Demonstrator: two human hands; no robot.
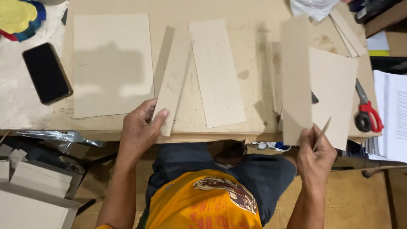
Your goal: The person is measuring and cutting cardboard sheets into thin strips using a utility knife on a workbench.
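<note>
My left hand (140,127) pinches the near end of a narrow grey cardboard strip (174,80) that lies slanted on the brown worktable (254,51). My right hand (316,154) holds a thin pencil-like stick (322,133) and also grips the lower edge of a tall cardboard strip (296,80), which overlaps a wider cardboard sheet (335,93). Between the hands lies another cardboard strip (217,72). A large cardboard sheet (112,63) rests at the left.
A black phone (46,73) lies at the table's left. Red-handled scissors (368,111) sit at the right, beside a stack of white paper (392,114). More cardboard strips (347,32) lie at the far right. Cardboard stacks (29,191) stand on the floor at left.
</note>
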